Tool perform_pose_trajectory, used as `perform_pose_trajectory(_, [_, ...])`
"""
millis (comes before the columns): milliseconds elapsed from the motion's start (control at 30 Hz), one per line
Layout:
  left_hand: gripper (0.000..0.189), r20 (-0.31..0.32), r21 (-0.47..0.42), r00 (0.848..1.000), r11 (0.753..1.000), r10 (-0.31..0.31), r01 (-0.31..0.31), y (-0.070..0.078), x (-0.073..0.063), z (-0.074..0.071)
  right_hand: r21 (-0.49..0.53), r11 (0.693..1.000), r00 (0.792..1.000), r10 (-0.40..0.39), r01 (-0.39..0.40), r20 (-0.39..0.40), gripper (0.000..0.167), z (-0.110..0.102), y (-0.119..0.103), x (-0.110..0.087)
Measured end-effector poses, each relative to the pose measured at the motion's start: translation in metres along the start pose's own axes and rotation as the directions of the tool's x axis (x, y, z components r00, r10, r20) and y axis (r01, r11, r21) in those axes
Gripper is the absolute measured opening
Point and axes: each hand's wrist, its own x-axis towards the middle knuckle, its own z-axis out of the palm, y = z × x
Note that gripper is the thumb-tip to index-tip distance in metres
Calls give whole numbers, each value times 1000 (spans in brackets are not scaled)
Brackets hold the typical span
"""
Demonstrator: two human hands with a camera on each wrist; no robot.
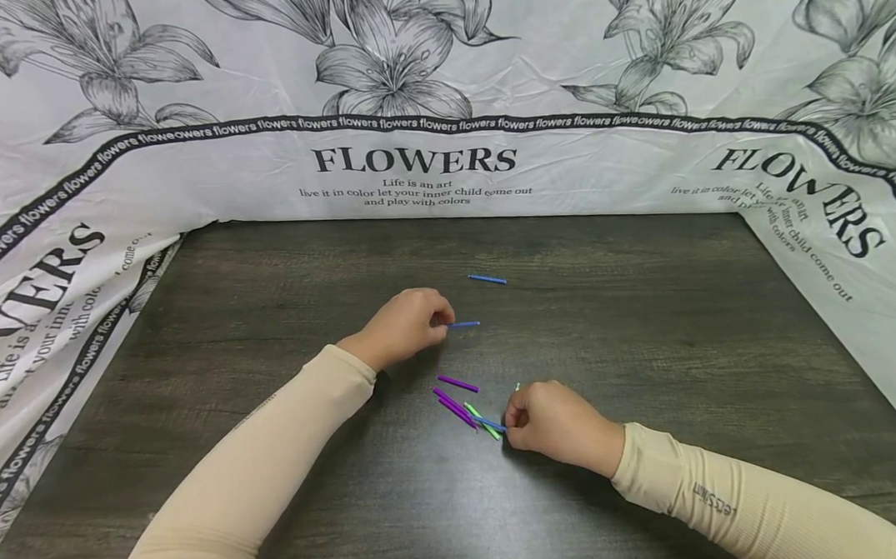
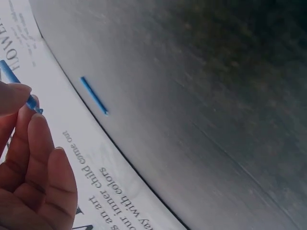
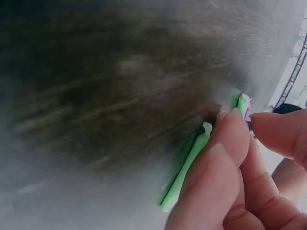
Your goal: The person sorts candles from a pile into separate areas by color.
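My left hand (image 1: 408, 327) pinches a thin blue candle (image 1: 465, 324) between thumb and fingers; its wick end (image 2: 38, 110) shows at the fingertips in the left wrist view. Farther back lies another blue candle (image 1: 487, 279), flat on the table. In the head view my right hand (image 1: 563, 420) pinches one end of a third blue candle (image 1: 490, 424), which crosses over a green candle (image 1: 471, 409). The right fingers mostly hide this blue candle in the right wrist view. Beside those fingers lies a second green candle (image 3: 187, 167), largely covered in the head view.
Several purple candles (image 1: 458, 384) lie close to the crossed green one, between both hands. The dark wood-look table (image 1: 644, 304) is bordered at the back and sides by a white flower-printed cloth (image 1: 601, 173).
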Motion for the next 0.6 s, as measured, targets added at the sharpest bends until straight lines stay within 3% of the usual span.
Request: perform_pose_trajectory(600, [15,-8,15,993,993,-118,118,-14,36,0,25,1000,1000,2,-2,11,15,1,1,1])
